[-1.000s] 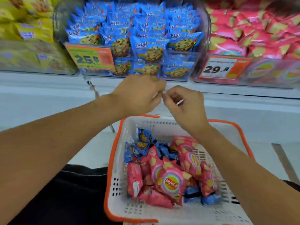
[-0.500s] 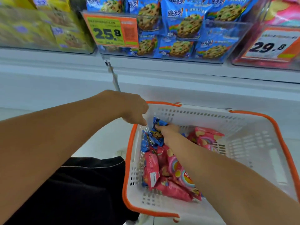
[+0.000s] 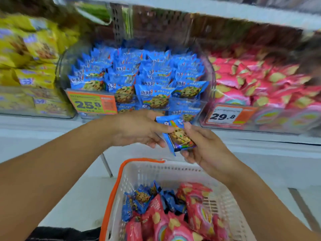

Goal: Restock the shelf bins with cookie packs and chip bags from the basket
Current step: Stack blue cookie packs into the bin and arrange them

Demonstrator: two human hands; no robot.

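While the basket (image 3: 121, 185) sat low in front of us, we held one blue cookie pack (image 3: 176, 134) above its far rim, in front of the shelf. Our left hand (image 3: 139, 129) gripped the pack's left edge with curled fingers, and our right hand (image 3: 199, 145) pinched its right side, thumb on top and fingers underneath. The pack was tilted, with the cookie picture facing up. Just behind it stood the middle bin (image 3: 207, 70), piled with the same blue cookie packs, bearing a price tag (image 3: 92, 103) reading 25.8. To its right we saw a bin of pink chip bags (image 3: 257, 84), to its left yellow packs (image 3: 29, 54), blurred. In the basket lay more blue cookie packs (image 3: 142, 199) on the left and pink chip bags (image 3: 196, 209) filling the rest.
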